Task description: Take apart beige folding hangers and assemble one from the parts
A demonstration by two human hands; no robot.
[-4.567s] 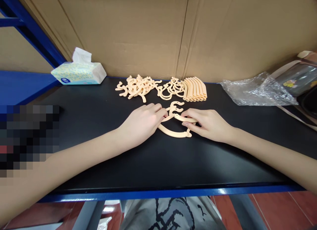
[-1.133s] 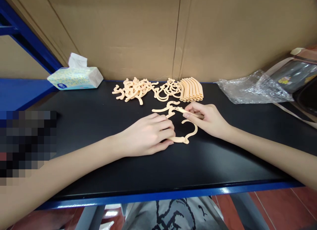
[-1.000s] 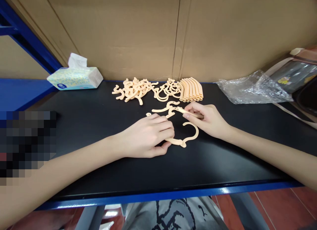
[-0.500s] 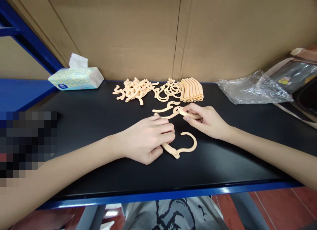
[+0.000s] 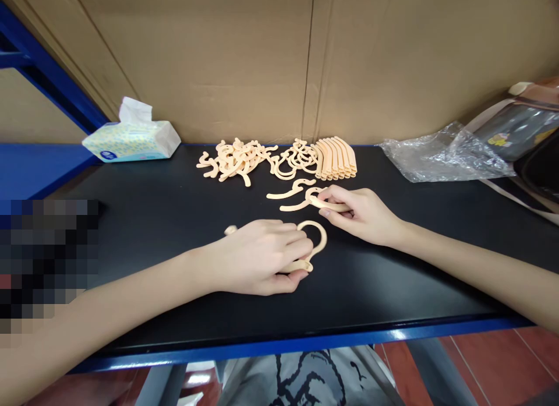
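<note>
Low over the black tabletop, my left hand point(image 5: 266, 254) is closed around a cream plastic hanger piece with a round hook point(image 5: 324, 238) curving out past its fingers. Most of that piece is hidden under the palm. My right hand point(image 5: 360, 211) pinches a curved hanger arm point(image 5: 323, 203) between thumb and fingers. At its left end, this arm overlaps or meets a wavy hanger piece point(image 5: 293, 207); whether they are joined I cannot tell. Just behind lies another wavy hanger piece point(image 5: 283, 194), flat on the table.
Along the back are a loose pile of wavy hanger pieces point(image 5: 238, 161), a cluster of hooks point(image 5: 299, 158) and a neat stack of curved hanger arms point(image 5: 336, 158). A tissue pack point(image 5: 133, 141) stands back left. Clear plastic wrapping point(image 5: 445, 155) and a bag point(image 5: 533, 123) lie at the right.
My left hand has drawn slightly nearer and turned the hooked hanger piece, so its hook now points up and away. My right hand stays nearly still with the hanger arm.
</note>
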